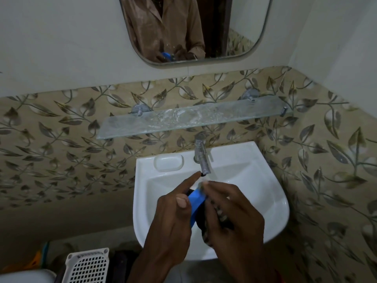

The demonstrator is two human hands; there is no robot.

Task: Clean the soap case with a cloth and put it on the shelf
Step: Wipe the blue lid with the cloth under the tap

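Observation:
Over the white sink (265, 203) my left hand (173, 217) grips a blue soap case (196, 201), thumb on its near side and forefinger stretched toward the tap. Only a strip of the case shows between my hands. My right hand (232, 213) holds a dark patterned cloth (219, 216) pressed against the case's right side. The glass shelf (130, 122) is fixed to the tiled wall above the sink, with nothing standing on it and wet streaks across its middle.
A chrome tap (202, 154) juts out just beyond my fingertips. A moulded soap recess (168, 162) lies left of the tap. A mirror (193, 27) hangs above. A white perforated basket (87, 264) stands at lower left beside the sink.

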